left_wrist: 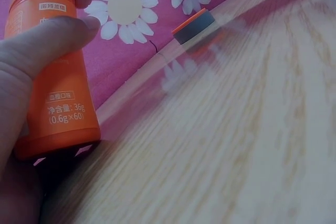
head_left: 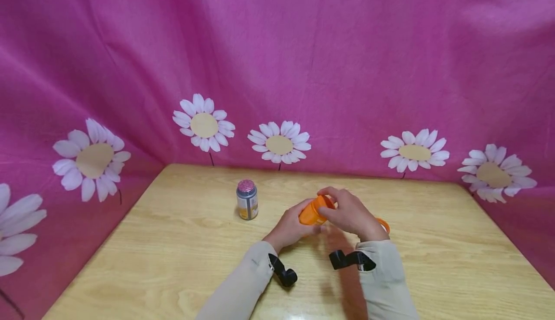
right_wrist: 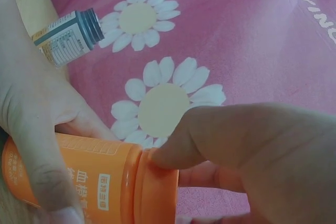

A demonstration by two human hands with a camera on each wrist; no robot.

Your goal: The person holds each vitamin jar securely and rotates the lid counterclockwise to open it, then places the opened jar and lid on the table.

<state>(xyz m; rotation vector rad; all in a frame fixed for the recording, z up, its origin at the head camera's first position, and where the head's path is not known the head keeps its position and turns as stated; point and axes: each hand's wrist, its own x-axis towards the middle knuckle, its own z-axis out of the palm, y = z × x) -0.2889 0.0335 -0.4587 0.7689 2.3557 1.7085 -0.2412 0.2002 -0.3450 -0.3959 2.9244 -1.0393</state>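
My left hand (head_left: 291, 226) grips an orange bottle (left_wrist: 65, 82) with printed white lettering, its thumb laid across the label. The bottle is tilted above the table, top toward the right. My right hand (head_left: 349, 211) holds the bottle's orange top end (right_wrist: 156, 187), thumb on the near side and fingers round the far side. Those fingers partly cover the top, so I cannot tell whether it is a lid or an open mouth. To the left, a dark grey bottle (head_left: 247, 204) with a white and yellow label stands uncapped, pink contents showing at its mouth.
A round cap (left_wrist: 194, 27), dark grey with an orange edge, lies on the wooden table (head_left: 173, 252) beyond the right wrist. Behind the table hangs a pink cloth (head_left: 303, 60) with white daisies. Black camera mounts (head_left: 284, 273) jut from both sleeves.
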